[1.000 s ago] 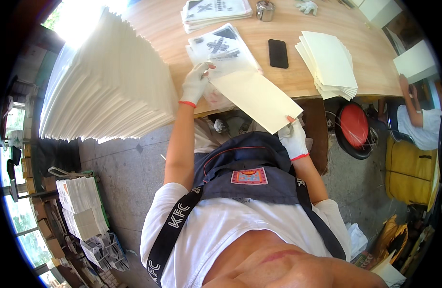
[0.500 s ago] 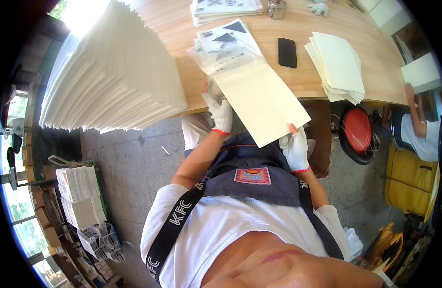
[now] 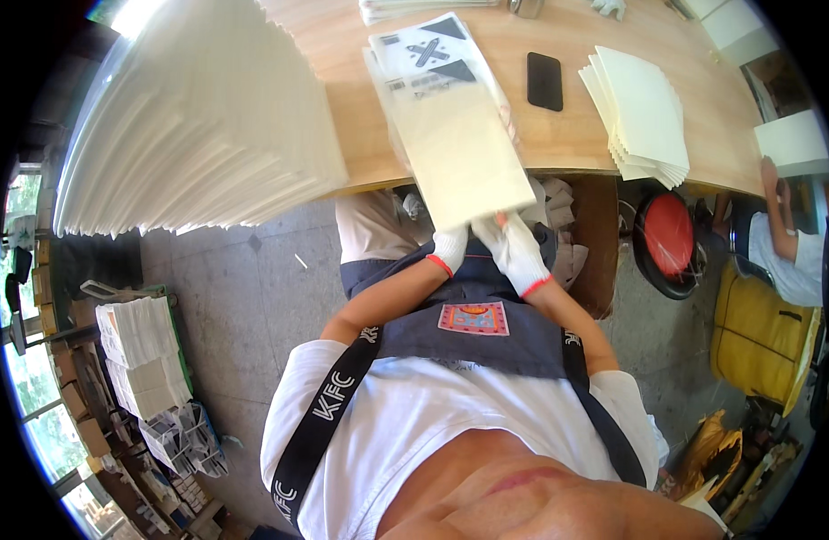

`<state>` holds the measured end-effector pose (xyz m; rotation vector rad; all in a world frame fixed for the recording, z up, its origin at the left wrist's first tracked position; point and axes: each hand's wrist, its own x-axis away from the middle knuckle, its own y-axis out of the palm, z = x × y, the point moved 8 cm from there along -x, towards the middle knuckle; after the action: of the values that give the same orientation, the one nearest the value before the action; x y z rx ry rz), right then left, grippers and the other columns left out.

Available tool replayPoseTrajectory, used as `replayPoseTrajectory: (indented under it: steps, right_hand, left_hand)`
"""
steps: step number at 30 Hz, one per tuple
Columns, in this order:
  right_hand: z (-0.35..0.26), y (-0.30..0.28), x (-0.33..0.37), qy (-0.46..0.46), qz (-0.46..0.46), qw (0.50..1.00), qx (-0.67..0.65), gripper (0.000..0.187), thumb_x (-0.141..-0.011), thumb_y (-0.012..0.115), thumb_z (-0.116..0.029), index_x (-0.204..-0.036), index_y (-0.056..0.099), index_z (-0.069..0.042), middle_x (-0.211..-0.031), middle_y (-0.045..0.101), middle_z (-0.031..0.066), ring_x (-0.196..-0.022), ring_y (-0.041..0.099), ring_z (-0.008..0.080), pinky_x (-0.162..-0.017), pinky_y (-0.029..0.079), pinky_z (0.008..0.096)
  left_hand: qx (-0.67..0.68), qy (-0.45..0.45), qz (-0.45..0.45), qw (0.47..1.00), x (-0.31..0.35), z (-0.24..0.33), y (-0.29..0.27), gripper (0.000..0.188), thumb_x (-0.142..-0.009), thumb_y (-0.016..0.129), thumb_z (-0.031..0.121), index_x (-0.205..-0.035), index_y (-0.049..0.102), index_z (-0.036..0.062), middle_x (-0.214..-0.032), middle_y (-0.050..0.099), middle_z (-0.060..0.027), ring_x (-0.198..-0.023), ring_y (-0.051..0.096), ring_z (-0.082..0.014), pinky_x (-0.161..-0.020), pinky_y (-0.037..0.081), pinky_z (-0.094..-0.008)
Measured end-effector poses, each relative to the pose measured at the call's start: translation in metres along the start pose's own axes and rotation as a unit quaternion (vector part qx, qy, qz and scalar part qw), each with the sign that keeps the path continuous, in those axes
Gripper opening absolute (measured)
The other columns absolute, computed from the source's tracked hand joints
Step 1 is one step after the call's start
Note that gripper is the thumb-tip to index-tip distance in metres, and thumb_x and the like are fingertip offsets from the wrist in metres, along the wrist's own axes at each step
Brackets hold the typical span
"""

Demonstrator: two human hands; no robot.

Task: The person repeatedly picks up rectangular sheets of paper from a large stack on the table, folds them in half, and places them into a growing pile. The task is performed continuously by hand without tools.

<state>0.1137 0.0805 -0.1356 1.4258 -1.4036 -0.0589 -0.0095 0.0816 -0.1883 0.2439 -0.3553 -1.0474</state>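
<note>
A stack of cream paper sheets [image 3: 468, 166] slants from the table edge over my lap, its far part inside a clear plastic bag [image 3: 425, 52] with black printed shapes. My right hand [image 3: 513, 252], in a white glove with a red cuff, is closed on the near edge of the sheets, a bare thumb tip on top. Gloved the same way, my left hand [image 3: 449, 246] is close beside it at the near left corner. Its fingers are hidden under the paper, so their grip does not show.
A tall stack of white sheets [image 3: 207, 135] fills the table's left. A black phone [image 3: 545, 81] and a smaller pile of cream sheets [image 3: 644, 112] lie at right. More bags [image 3: 414, 9] lie at the back. A red-seated stool [image 3: 670, 238] stands below; another person's arm [image 3: 779, 207] shows far right.
The sheets have swung to the left and gone further into the bag, which has straightened out on the table. My left hand has come from the bag's side to the near edge, beside my right.
</note>
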Motion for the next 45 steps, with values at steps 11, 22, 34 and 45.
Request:
replayPoseTrajectory:
  steps: [11, 22, 34, 45]
  right_hand:
    - [-0.016, 0.071, -0.007, -0.041, -0.181, 0.874, 0.448, 0.032, -0.095, 0.04, -0.026, -0.115, 0.053, -0.004, -0.086, 0.063, 0.01, -0.071, 0.063, 0.0183, -0.064, 0.052, 0.0299]
    - [0.015, 0.143, -0.007, -0.352, -0.231, 0.396, 0.816, 0.02, -0.08, 0.055, -0.028, -0.092, 0.049, -0.013, -0.071, 0.063, 0.0095, -0.067, 0.062, 0.03, -0.055, 0.046, 0.0422]
    - [0.012, 0.128, 0.005, -0.349, -0.267, 0.463, 0.77, 0.016, -0.082, 0.053, -0.028, -0.089, 0.054, -0.014, -0.078, 0.063, 0.0087, -0.072, 0.062, 0.0291, -0.058, 0.046, 0.0423]
    - [0.034, 0.145, -0.002, -0.374, -0.27, 0.233, 0.856, 0.013, -0.082, 0.052, -0.023, -0.084, 0.049, -0.011, -0.064, 0.062, 0.0081, -0.057, 0.062, 0.0272, -0.048, 0.047, 0.0373]
  left_hand:
    - [-0.009, -0.272, -0.073, 0.959, 0.023, 0.047, -0.023, 0.034, -0.089, 0.052, 0.028, -0.11, 0.05, 0.0015, -0.103, 0.059, -0.0133, -0.084, 0.062, -0.0247, -0.067, 0.054, -0.0352]
    - [-0.088, -0.199, -0.065, 0.974, 0.0, 0.086, -0.062, 0.021, -0.089, 0.053, 0.021, -0.097, 0.056, 0.0021, -0.091, 0.061, -0.0049, -0.081, 0.061, -0.0147, -0.062, 0.053, -0.0262]
    - [-0.113, -0.219, -0.095, 0.965, -0.001, 0.08, -0.067, 0.028, -0.092, 0.046, 0.023, -0.101, 0.057, -0.0003, -0.08, 0.064, -0.01, -0.059, 0.059, -0.0151, -0.049, 0.048, -0.026]
    - [-0.031, -0.257, -0.054, 0.964, 0.002, 0.085, -0.065, 0.025, -0.091, 0.045, 0.02, -0.095, 0.056, -0.0019, -0.084, 0.063, -0.0117, -0.067, 0.061, -0.019, -0.057, 0.051, -0.0284]
